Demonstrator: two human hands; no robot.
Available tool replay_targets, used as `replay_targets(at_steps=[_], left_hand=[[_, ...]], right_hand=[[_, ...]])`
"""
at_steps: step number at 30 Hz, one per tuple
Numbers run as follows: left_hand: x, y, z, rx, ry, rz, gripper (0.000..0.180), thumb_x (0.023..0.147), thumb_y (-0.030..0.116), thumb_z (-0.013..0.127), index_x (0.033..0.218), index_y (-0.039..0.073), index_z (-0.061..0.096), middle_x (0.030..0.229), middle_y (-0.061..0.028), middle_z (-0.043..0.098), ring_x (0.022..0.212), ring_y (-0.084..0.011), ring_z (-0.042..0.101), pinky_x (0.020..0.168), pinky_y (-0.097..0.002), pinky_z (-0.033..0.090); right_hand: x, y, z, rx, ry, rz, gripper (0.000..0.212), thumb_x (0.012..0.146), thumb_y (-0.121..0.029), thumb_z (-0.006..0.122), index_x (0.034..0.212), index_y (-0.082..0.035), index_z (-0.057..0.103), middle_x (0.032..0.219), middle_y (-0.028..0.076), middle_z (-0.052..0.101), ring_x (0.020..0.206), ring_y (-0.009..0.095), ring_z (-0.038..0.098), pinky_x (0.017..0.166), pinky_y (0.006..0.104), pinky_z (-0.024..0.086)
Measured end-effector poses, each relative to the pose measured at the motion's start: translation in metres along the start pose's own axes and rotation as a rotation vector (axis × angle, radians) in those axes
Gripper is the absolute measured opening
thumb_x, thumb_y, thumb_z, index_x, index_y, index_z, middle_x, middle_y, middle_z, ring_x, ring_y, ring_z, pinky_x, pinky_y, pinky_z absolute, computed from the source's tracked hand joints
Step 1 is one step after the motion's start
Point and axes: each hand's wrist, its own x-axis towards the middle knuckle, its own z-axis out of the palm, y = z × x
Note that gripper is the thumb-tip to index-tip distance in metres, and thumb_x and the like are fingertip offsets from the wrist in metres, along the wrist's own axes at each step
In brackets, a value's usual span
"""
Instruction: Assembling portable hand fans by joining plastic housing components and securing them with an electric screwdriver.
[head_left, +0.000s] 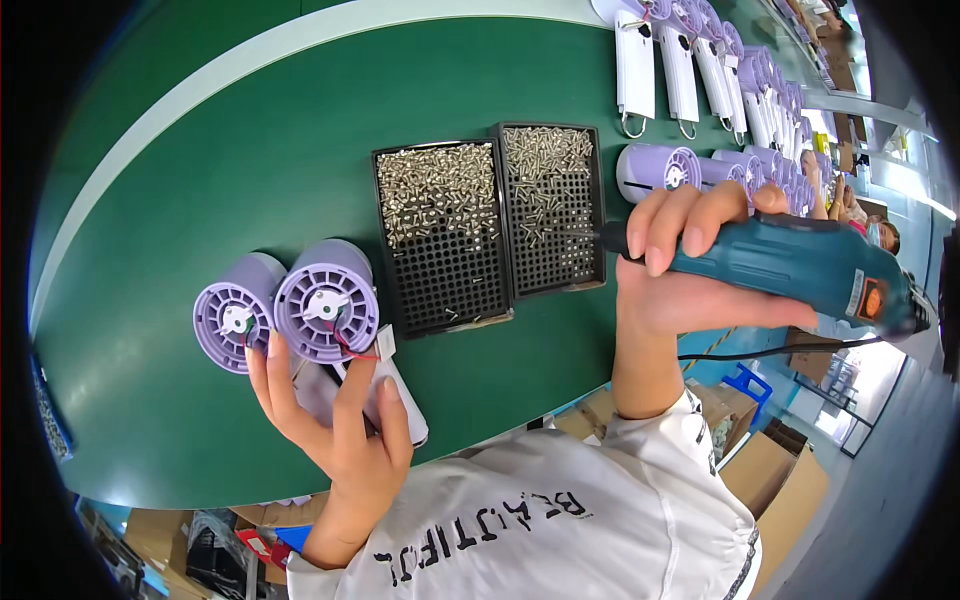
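Note:
My right hand (680, 255) is wrapped round a teal electric screwdriver (770, 262), held level. Its dark nose and thin bit point left, over the right-hand black screw tray (552, 268). Small silver screws (548, 155) cover that tray's far part. At the near left, my left hand (345, 430) has its fingers apart around two lilac round fan housings (325, 305) (236, 312). Its fingertips reach their lower rims and the thin red wires (358, 352). A white handle piece (405, 405) lies under and beside these fingers, partly hidden.
A second black screw tray (445, 275) stands against the first, on the green table (240, 150). At the back right are rows of lilac housings (650, 170) with white handles (635, 70). A black cable (780, 353) trails right. Cardboard boxes (775, 475) stand below the table edge; other people sit far right.

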Motion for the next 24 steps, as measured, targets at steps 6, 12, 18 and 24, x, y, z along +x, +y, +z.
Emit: replay_targets(at_steps=[6,12,18,24], left_hand=[[0.0,0.0,0.001,-0.027,-0.001,0.004,0.023,0.085,0.014,0.065,0.104,0.003,0.068,0.147,-0.0306,0.026,0.136,-0.0557,0.021,0.107,-0.0635,0.024],[-0.005,0.002,-0.007,-0.076,-0.05,-0.01,0.028,0.083,0.014,0.067,0.109,0.003,0.068,0.147,-0.0309,0.025,0.137,-0.0549,0.02,0.108,-0.0621,0.023],[-0.004,0.002,-0.026,-0.129,0.128,-0.012,0.03,0.074,0.016,0.074,0.103,0.008,0.072,0.135,-0.0252,0.045,0.13,-0.0468,0.031,0.107,-0.0561,0.026],[0.048,-0.002,-0.047,-0.344,0.005,0.209,0.044,0.061,0.023,0.084,0.101,0.01,0.073,0.109,-0.007,0.055,0.108,-0.0316,0.044,0.091,-0.0427,0.035]], right_hand=[[-0.003,-0.002,0.002,0.076,0.072,-0.055,0.099,0.07,-0.094,0.033,0.126,-0.012,0.046,0.07,0.005,0.052,0.044,0.017,0.05,0.04,0.033,0.043],[0.002,-0.03,0.025,0.144,-0.028,-0.033,0.078,0.084,-0.077,0.044,0.126,-0.011,0.044,0.077,0.006,0.052,0.05,0.017,0.05,0.047,0.0328,0.042],[0.006,-0.041,0.067,0.28,-0.042,0.028,0.062,0.091,-0.061,0.051,0.119,-0.007,0.043,0.079,0.005,0.05,0.054,0.015,0.05,0.049,0.0292,0.042],[-0.001,-0.045,0.11,0.351,-0.069,0.097,0.057,0.093,-0.059,0.05,0.116,-0.008,0.043,0.076,0.003,0.05,0.049,0.013,0.048,0.045,0.0272,0.041]])
